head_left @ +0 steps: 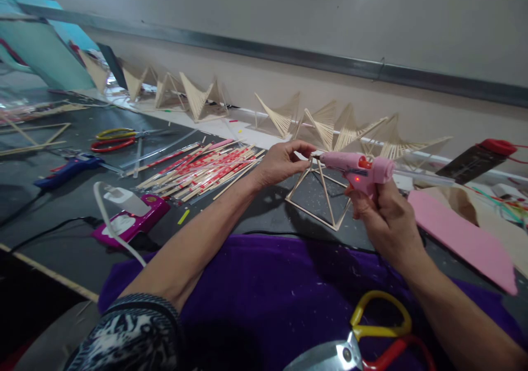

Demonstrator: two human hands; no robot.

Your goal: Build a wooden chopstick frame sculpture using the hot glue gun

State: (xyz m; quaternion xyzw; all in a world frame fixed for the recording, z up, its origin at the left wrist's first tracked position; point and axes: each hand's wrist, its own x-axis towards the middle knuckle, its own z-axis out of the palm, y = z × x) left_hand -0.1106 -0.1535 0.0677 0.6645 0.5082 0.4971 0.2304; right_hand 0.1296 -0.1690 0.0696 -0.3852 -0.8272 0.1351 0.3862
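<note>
A pyramid-shaped frame of thin wooden sticks point(311, 213) stands on the dark table. My left hand point(284, 161) is at its top, thumb and fingers closed about the tip where the sticks meet. In my right hand point(385, 217) is a pink glue gun point(350, 170), its red light lit and a clear glue stick point(424, 177) poking out of the back. The gun's nozzle points left and reaches the apex, close to my left fingertips. Whether it touches the sticks is hard to see.
Large scissors point(350, 349) lie on a purple cloth point(256, 283) before me. Loose sticks in red-printed wrappers point(206, 170), a purple power strip point(130, 222) and a blue glue gun point(70, 172) are to the left. Finished stick models point(198, 98) line the wall; a pink sheet point(462, 239) lies right.
</note>
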